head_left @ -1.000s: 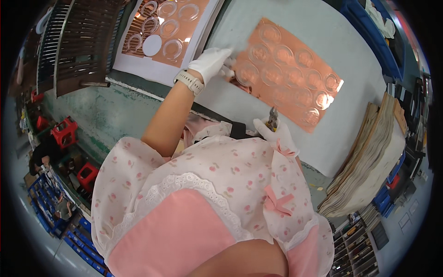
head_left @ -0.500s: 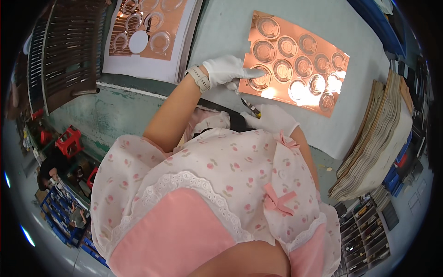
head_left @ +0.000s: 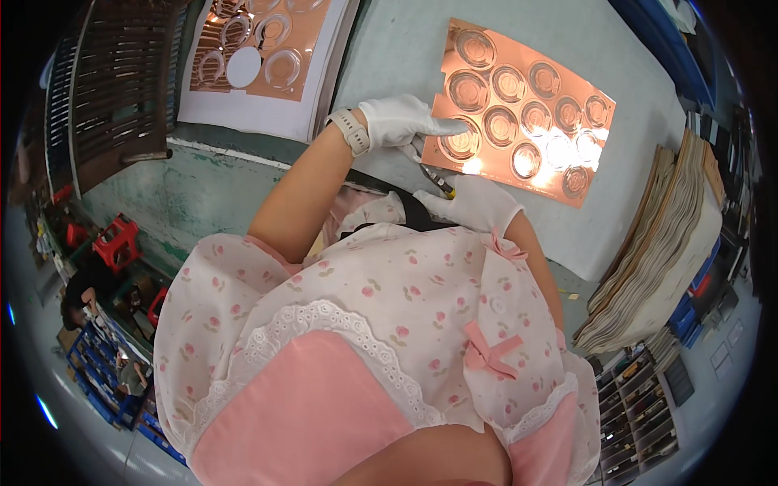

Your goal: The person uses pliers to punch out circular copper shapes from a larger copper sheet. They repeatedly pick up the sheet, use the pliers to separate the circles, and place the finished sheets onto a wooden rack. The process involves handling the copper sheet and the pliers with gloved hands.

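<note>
My left hand (head_left: 405, 121), in a white glove, grips the left edge of a shiny copper-coloured sheet (head_left: 519, 142). Its thumb lies on top and the other fingers curl at or under the edge. Rows of round ring patterns cover the sheet, and bright glare hides part of its right side. Nearer to me, my gloved right hand (head_left: 478, 204) is closed around a small hand tool (head_left: 438, 181) with a dark, narrow tip and a yellow-and-black handle; it resembles pliers. The tip points toward the sheet's near left corner, close to my left fingers.
Another copper sheet (head_left: 298, 53) with rings lies on white paper (head_left: 235, 117) at the left, a white disc (head_left: 244, 68) on it. A slatted metal rack (head_left: 117, 89) stands far left. Stacked worn boards (head_left: 656, 243) are at the right. Behind are red stools (head_left: 117, 241) and shelves (head_left: 640, 413).
The copper sheet has shifted slightly to the right, with my left hand still gripping it. The tool in my right hand has moved a little to the left.
</note>
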`<state>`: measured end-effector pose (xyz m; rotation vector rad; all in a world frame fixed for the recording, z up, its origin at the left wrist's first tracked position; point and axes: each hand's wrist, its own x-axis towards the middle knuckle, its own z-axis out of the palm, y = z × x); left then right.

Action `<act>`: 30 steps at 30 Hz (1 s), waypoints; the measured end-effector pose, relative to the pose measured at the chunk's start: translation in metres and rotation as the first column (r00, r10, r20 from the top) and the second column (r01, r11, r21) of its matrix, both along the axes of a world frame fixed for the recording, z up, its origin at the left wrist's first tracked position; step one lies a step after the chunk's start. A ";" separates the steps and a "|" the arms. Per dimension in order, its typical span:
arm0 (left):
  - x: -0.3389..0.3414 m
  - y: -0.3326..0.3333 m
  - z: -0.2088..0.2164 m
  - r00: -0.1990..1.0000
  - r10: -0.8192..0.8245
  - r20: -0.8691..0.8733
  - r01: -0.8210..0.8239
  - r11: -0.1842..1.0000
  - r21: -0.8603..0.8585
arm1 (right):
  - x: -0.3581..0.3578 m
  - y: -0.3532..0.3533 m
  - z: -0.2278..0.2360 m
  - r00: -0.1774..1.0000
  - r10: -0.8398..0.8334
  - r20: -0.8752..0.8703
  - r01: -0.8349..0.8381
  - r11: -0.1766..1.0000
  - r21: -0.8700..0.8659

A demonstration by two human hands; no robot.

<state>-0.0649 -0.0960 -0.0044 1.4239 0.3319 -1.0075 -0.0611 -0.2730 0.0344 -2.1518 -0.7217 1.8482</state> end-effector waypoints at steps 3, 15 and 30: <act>-0.001 0.005 -0.008 0.994 -0.104 -0.027 0.106 0.991 0.085 | -0.008 -0.009 -0.014 0.999 -0.026 0.045 0.022 0.996 0.082; 0.097 0.012 -0.018 0.908 0.385 0.169 -0.404 0.909 0.104 | -0.009 -0.044 -0.008 0.959 -0.204 0.199 0.183 0.976 0.117; 0.157 -0.031 0.026 0.809 0.138 0.571 -0.217 0.974 0.073 | 0.054 -0.089 0.054 0.631 -0.683 0.368 0.636 0.727 0.259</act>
